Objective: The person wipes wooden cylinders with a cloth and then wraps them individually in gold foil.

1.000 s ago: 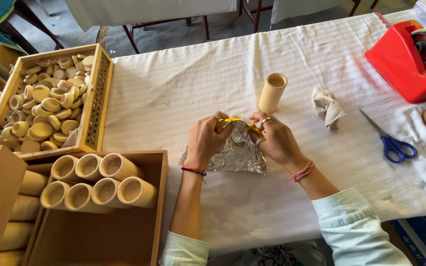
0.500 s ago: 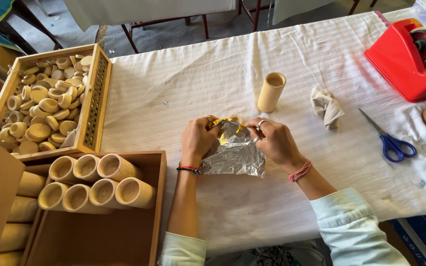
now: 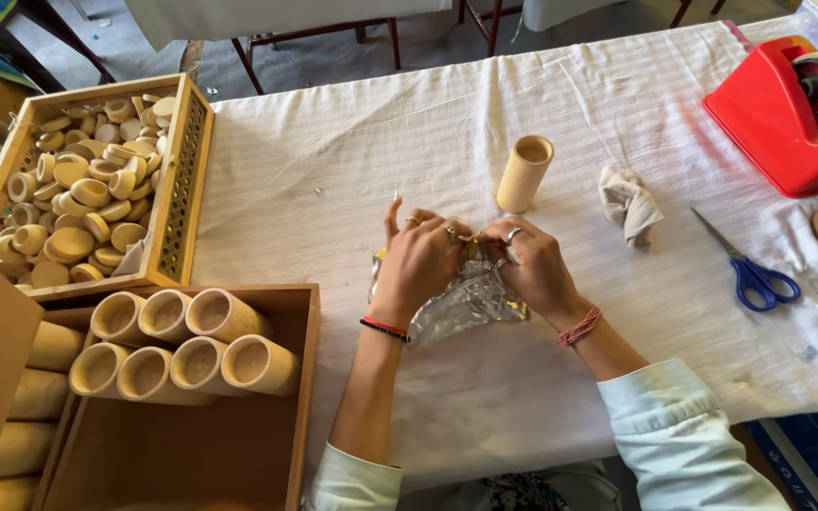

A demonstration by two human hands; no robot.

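Both hands pinch top edge of crinkled foil pouch (image 3: 466, 301), left hand (image 3: 418, 260) and right hand (image 3: 532, 265) fingertips meeting, pouch flat on bench (image 3: 333, 170) for support. Open tube (image 3: 524, 174) upright just beyond pouch, scissors (image 3: 755, 276) right of it.

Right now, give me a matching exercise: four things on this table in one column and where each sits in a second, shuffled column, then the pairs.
Things:
1. crinkled silver foil pouch
2. upright tan cardboard tube
3. blue-handled scissors
4. red tape dispenser

Places:
A. far right corner of the table
B. between both hands
C. standing just beyond the hands
D. lying flat, right of the crumpled cloth

Pairs: 1-B, 2-C, 3-D, 4-A
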